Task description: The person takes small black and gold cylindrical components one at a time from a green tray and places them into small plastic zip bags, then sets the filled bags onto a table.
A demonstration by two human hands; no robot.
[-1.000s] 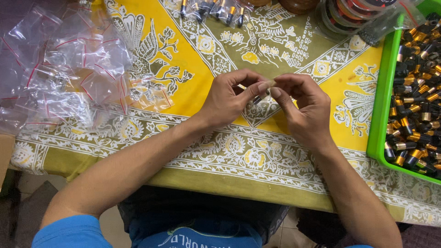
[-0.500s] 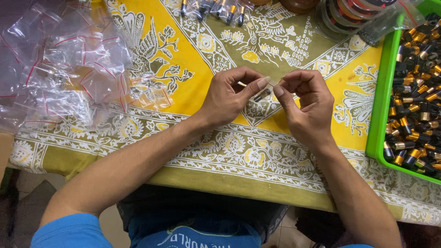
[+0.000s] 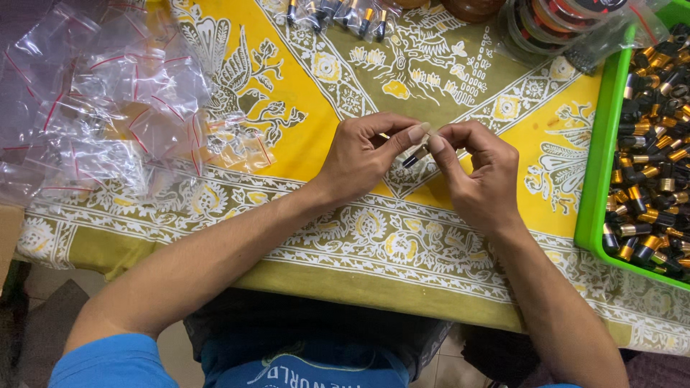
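A small dark and gold cylinder (image 3: 411,159), of the same kind as those in the tray, sits pinched between the two hands, held up off the patterned yellow cloth (image 3: 287,151). The left hand (image 3: 363,154) closes thumb and forefinger on its near end; the right hand (image 3: 478,172) meets it fingertip to fingertip from the other side. A second ago the fingertips were spread a little around it; now they have drawn tight together, so the piece looks gripped for fitting or twisting, though what else lies between the fingers I cannot tell. Off to the right of the grip stands a green tray (image 3: 595,179) heaped with like cylinders. Well to the left lies a loose pile of clear zip bags (image 3: 100,122). Beyond the hands, a short row of cylinders (image 3: 338,14) lies at the cloth's far edge.
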